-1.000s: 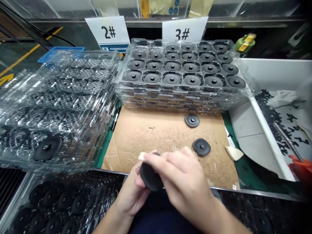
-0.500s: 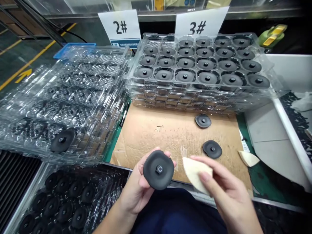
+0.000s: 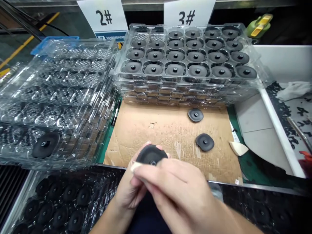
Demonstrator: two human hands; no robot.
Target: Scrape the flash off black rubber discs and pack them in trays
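Over the tabletop's [image 3: 103, 149] near edge, the left hand's [image 3: 128, 191] fingers grip a black disc [image 3: 149, 152]; the right hand's [image 3: 185, 187] fingers pinch a cream pad [image 3: 136, 166] at its rim, contact unclear. Beyond, a second pad [image 3: 238, 149] lies by the cardboard's [image 3: 136, 130] right edge, two loose discs [image 3: 205, 142] left of it. Stacked clear trays [image 3: 168, 97] stand along the far edge.

Left hand [image 3: 129, 191] + right hand [image 3: 185, 188] = 2; 1 held black disc [image 3: 151, 153], 2 loose discs [image 3: 205, 142] on 1 cardboard sheet [image 3: 136, 120], 1 lone disc [image 3: 46, 145] on left tray stack [image 3: 51, 110], 22 tray discs [image 3: 175, 56] in back top tray [image 3: 175, 78]; lower-left discs [image 3: 59, 217] partly hidden, no firm count; 2 cream pads [image 3: 238, 149], 2 number signs [image 3: 102, 16], 1 green-yellow tool [image 3: 258, 26]
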